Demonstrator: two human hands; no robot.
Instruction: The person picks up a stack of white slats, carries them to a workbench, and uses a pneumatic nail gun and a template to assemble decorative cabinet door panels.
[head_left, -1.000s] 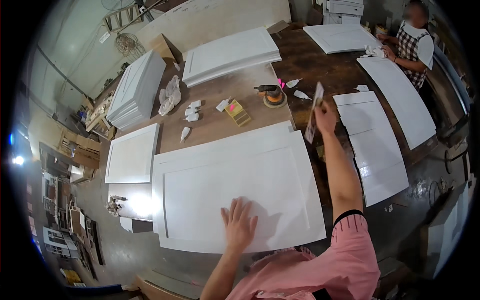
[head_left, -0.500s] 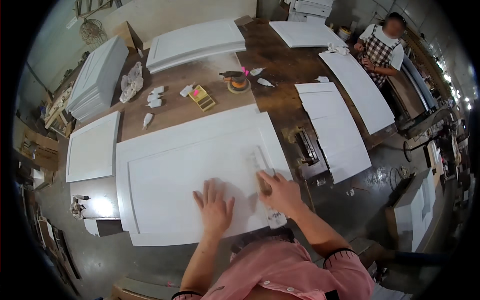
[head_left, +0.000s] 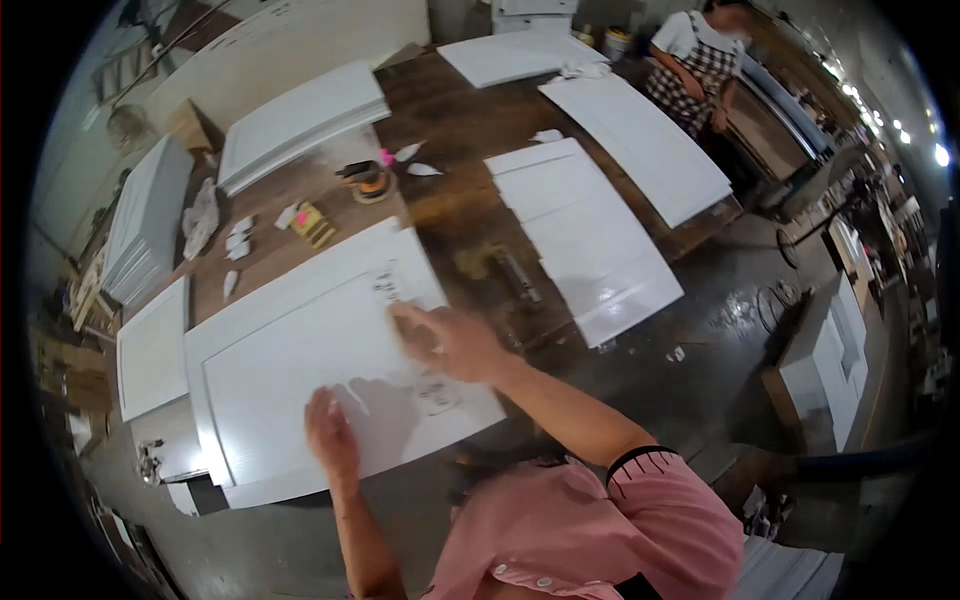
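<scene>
Workshop with long wooden bench [head_left: 450, 105], white panels spread over it. Nearest: big white door panel [head_left: 300, 350] flat on bench edge. Left hand [head_left: 332, 432] flat on panel's near part, fingers spread, gripping nothing. Right hand [head_left: 447, 340] on panel's right side, pressing blurred strip-like thing; whether fingers close on it, cannot tell. Orange sander [head_left: 371, 182] and yellow block [head_left: 313, 222] beyond panel. Other person [head_left: 700, 60] at far end

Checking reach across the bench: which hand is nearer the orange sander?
Right. The right hand lies on the white door panel below the orange sander; the left hand rests farther back, near the panel's front edge.
</scene>
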